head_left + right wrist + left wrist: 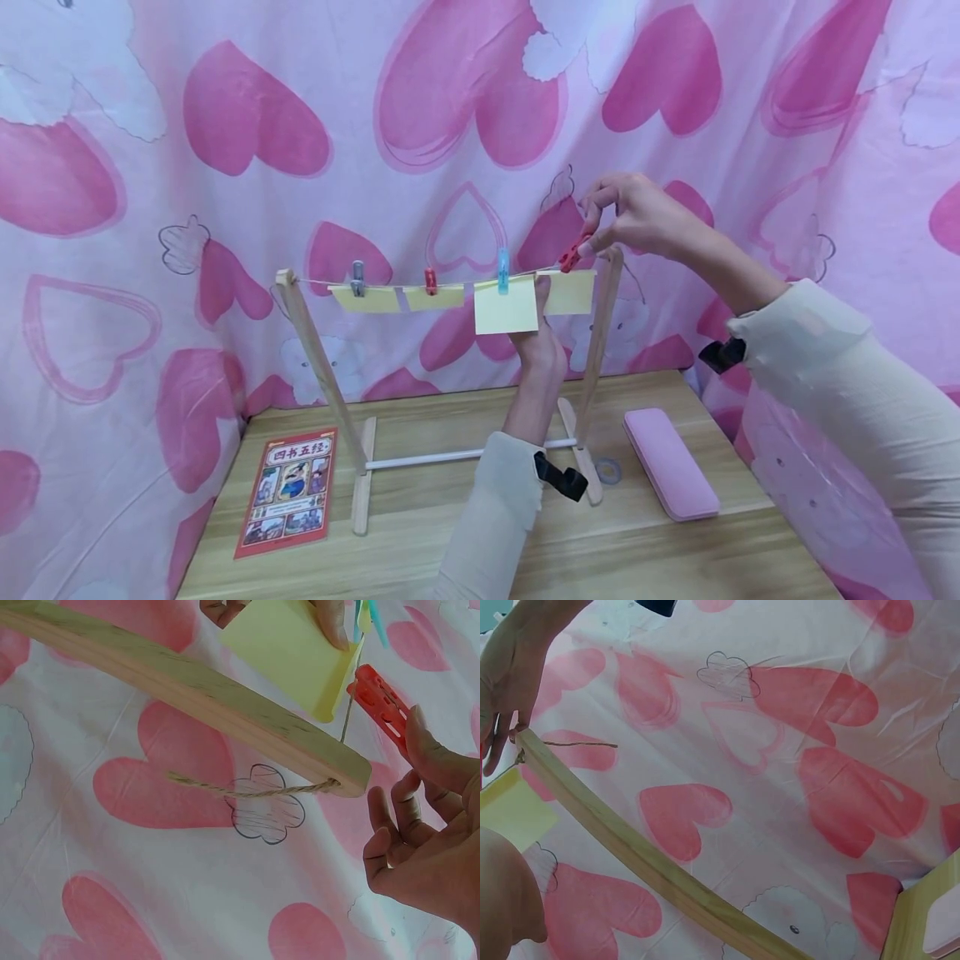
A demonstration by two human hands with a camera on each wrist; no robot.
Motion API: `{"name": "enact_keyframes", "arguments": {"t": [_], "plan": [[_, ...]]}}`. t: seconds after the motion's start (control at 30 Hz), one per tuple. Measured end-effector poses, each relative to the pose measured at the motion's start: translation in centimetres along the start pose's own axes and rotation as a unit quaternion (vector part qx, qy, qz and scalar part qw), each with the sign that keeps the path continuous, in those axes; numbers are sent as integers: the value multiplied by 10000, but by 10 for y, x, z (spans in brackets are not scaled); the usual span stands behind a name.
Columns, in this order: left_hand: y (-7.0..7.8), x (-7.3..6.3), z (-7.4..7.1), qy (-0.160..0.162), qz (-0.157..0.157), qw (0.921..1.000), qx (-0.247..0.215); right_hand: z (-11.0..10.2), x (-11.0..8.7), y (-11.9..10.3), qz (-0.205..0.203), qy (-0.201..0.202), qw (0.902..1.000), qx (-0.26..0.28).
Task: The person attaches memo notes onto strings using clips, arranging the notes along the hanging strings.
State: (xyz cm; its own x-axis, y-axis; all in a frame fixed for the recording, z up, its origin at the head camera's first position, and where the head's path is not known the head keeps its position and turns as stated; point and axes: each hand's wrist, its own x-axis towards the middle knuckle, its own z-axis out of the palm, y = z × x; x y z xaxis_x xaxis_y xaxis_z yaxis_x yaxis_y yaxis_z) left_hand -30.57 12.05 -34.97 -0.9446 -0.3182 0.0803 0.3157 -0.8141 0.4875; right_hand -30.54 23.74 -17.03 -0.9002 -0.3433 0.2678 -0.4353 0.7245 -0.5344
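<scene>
My right hand (637, 217) pinches a red clothespin (573, 253) between thumb and finger, its tip at the top edge of a yellow paper note (572, 293) by the string's right end. My left hand (538, 350) holds that note from below, thumb in front, as the right wrist view shows; a hanging note partly hides this hand. The twine (346, 727) runs between two wooden posts. From it hang more yellow notes (506, 315), held by a blue clothespin (503, 271), a red clothespin (431, 282) and a grey clothespin (358, 279).
The wooden stand's right post (597, 358) is close to both hands, its left post (318, 367) farther off. A white bar (450, 457) joins the feet. On the table are a red booklet (288, 493), a pink case (670, 462) and a grey ring (608, 472). A heart-patterned curtain (255, 108) hangs behind.
</scene>
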Motion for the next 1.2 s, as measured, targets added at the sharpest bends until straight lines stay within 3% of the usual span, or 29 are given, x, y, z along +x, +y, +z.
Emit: {"name": "enact_keyframes", "arguments": {"t": [0.6,0.9,1.2], "plan": [[3,0,6,239,-10,9996,-165,7,5,-3,11,-300,9994,-188],[4,4,6,-11,-33,9997,-258,8,9,-6,-154,-289,9988,-364],[5,5,7,15,-121,9998,-182,9,11,-7,-158,-369,9974,-591]]}}
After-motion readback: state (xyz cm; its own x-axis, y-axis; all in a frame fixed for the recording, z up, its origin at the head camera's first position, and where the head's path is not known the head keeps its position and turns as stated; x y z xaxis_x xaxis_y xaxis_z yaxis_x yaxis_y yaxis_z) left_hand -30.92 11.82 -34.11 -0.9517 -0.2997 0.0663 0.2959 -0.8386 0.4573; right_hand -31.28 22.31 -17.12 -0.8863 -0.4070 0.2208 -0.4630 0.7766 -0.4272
